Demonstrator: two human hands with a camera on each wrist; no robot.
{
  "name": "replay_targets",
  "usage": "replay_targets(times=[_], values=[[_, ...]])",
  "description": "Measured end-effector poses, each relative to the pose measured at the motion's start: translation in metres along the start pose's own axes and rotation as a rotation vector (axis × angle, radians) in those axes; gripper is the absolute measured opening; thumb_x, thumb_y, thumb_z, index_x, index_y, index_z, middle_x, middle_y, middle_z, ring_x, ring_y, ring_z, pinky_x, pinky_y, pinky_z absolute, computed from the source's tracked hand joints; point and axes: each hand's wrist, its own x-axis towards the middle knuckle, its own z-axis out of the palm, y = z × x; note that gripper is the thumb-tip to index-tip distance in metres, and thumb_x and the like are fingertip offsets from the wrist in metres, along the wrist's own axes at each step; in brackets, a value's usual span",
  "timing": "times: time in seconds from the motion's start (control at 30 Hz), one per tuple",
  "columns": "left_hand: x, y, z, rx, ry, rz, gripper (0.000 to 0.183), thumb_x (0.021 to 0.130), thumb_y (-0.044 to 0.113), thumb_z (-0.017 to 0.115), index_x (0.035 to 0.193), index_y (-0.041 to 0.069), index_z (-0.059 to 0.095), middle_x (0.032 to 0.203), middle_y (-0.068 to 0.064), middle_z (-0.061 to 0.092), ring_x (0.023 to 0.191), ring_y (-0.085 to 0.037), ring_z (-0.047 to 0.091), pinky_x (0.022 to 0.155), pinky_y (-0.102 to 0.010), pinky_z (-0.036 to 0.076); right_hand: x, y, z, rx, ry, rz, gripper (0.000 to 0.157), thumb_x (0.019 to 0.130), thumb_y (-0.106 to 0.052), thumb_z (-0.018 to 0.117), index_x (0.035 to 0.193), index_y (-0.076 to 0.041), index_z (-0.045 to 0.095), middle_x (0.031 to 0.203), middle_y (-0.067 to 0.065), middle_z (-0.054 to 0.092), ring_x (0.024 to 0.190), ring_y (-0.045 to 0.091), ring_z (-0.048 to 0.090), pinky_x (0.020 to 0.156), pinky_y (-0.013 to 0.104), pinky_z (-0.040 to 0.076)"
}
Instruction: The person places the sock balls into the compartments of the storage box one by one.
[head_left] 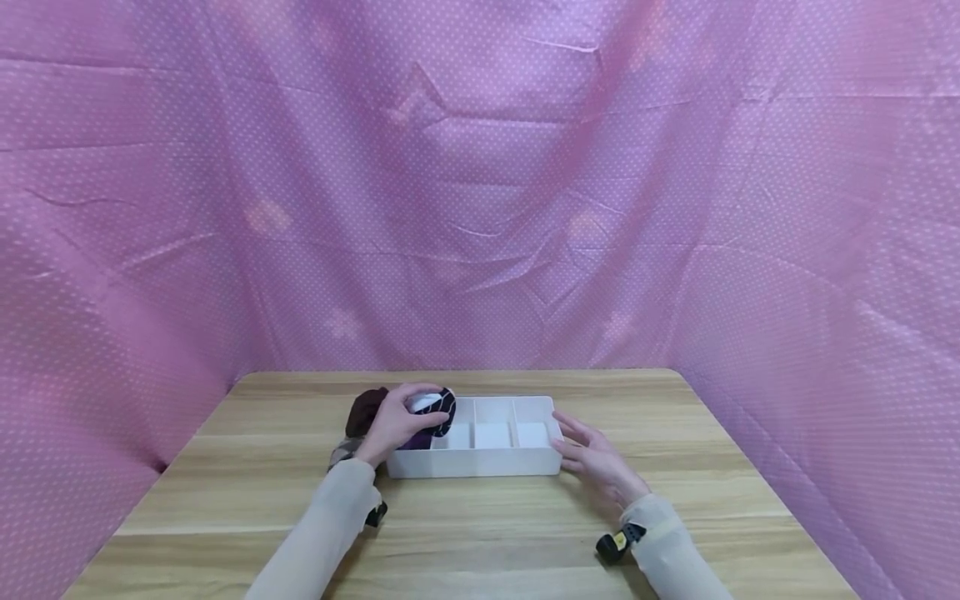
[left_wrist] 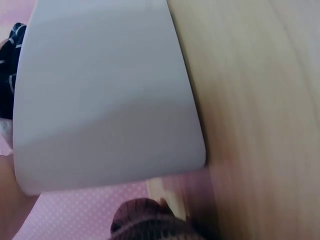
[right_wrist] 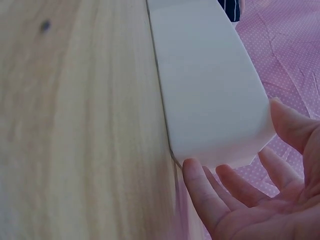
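Note:
A white divided box point(head_left: 480, 462) lies lengthwise across the wooden table. Over its left part, my left hand point(head_left: 399, 421) grips a folded black sock point(head_left: 444, 406) with white lines between thumb and fingers. Below that hand, a dark purple folded fabric piece point(head_left: 417, 442) sits in the leftmost compartment. At the box's right end is my right hand point(head_left: 596, 462), its fingers spread and fairly straight. In the right wrist view its fingertips point(right_wrist: 192, 167) touch the end wall, and the thumb is at the rim.
Left of the box lie a dark brown fabric bundle point(head_left: 365, 412) and a greyish one point(head_left: 345, 450), partly hidden by the left hand and wrist. Pale wooden table point(head_left: 480, 542) surrounds the box. A pink dotted curtain point(head_left: 480, 208) hangs behind and at both sides.

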Motion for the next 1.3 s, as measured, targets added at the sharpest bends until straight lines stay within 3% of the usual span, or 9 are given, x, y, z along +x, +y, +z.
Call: replay_targets(times=[0.43,0.7,0.9,1.13,1.3], values=[[0.007,0.006,0.021,0.068,0.028,0.020,0.050,0.071,0.034,0.088,0.117,0.028,0.070,0.124,-0.005,0.060,0.102,-0.023,0.058,0.079,-0.030,0.051,0.000,0.000,-0.001,-0.050,0.027,0.001,0.069,0.095,-0.017,0.063,0.155,-0.014,0.029,0.159,0.025,0.020,0.131,0.037,0.048,0.101,0.042,0.049],[0.007,0.003,0.024,0.102,0.043,0.007,0.049,0.071,0.035,0.088,0.117,0.030,0.070,0.126,-0.004,0.062,0.099,-0.021,0.059,0.072,-0.028,0.052,0.001,0.000,0.001,-0.025,0.027,0.001,0.068,0.095,-0.014,0.063,0.155,-0.015,0.029,0.159,0.025,0.020,0.129,0.035,0.050,0.101,0.043,0.049],[0.006,0.003,0.026,0.109,0.059,0.018,0.049,0.072,0.034,0.087,0.117,0.030,0.070,0.121,-0.004,0.062,0.084,-0.018,0.056,0.063,-0.026,0.051,0.000,-0.001,0.001,-0.017,0.031,0.004,0.068,0.095,-0.016,0.063,0.154,-0.017,0.030,0.160,0.023,0.020,0.133,0.039,0.046,0.103,0.044,0.047],[0.003,0.002,0.029,0.117,0.050,0.010,0.048,0.072,0.037,0.087,0.116,0.031,0.070,0.122,-0.003,0.061,0.096,-0.018,0.059,0.073,-0.028,0.053,-0.002,0.000,-0.001,-0.035,0.017,-0.003,0.067,0.096,-0.015,0.062,0.155,-0.014,0.029,0.158,0.024,0.021,0.133,0.039,0.046,0.101,0.042,0.049],[-0.001,0.004,0.030,0.145,0.053,0.014,0.047,0.072,0.038,0.087,0.116,0.031,0.070,0.121,-0.002,0.062,0.093,-0.018,0.059,0.071,-0.028,0.052,-0.005,0.000,-0.001,-0.033,0.013,-0.001,0.068,0.095,-0.015,0.063,0.154,-0.015,0.029,0.158,0.024,0.022,0.133,0.040,0.045,0.101,0.042,0.049]])
